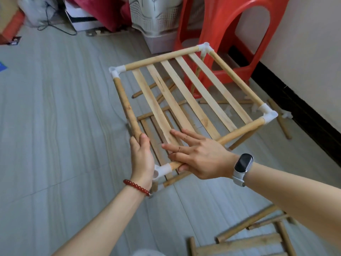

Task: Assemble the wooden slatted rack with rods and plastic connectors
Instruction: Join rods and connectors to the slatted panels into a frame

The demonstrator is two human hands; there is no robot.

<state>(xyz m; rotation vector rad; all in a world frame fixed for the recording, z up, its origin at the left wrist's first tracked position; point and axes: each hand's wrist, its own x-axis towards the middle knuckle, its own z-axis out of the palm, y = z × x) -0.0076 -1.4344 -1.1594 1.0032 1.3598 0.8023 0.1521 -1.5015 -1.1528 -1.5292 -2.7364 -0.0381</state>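
Observation:
A square wooden slatted rack [186, 93] is held tilted above the floor, its four rods joined by white plastic corner connectors [118, 71]. My left hand [142, 154] grips the left side rod near the closest corner connector [162, 170]. My right hand [195, 154] lies over the near rod, thumb under it, with fingers stretched out across the slats. Another slatted layer with rods [162, 126] shows beneath the top frame.
A red plastic stool [227, 34] stands behind the rack by the wall. Loose rods [284, 124] and connectors lie on the floor at right. More rods and a slatted panel [245, 242] lie at the bottom right. A white basket [155, 19] sits at the back.

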